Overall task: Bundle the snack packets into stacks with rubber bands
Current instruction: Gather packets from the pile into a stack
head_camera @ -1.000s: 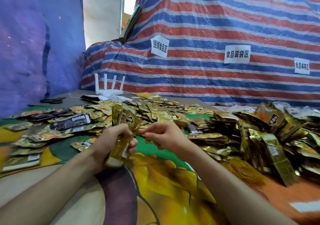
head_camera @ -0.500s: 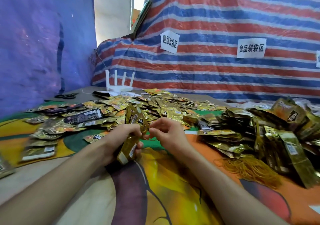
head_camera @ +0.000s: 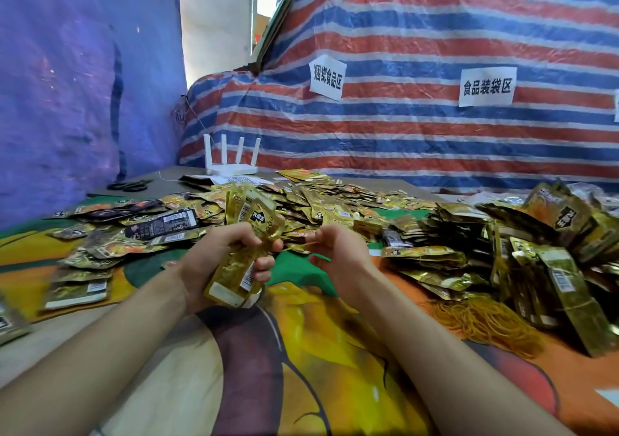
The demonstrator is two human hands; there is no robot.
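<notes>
Two hands, left hand fingers curled round gold packet stack, right hand fingers pinching stretched rubber band

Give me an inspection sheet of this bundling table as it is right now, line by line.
Surface: table under a printed cloth, orange, green and yellow.
Job's things: stack of gold packets upright in the left hand; rubber band stretched from it to the right hand; loose packets spread behind; heaped packets at right; pile of rubber bands in front of that heap.
Clutter: scissors and white router at the far left.
Hands: left hand grips the stack; right hand pinches the band.
Cables: thin white lead beside the router.
Surroundings: striped tarp with paper signs; blue sheet at left.
</notes>
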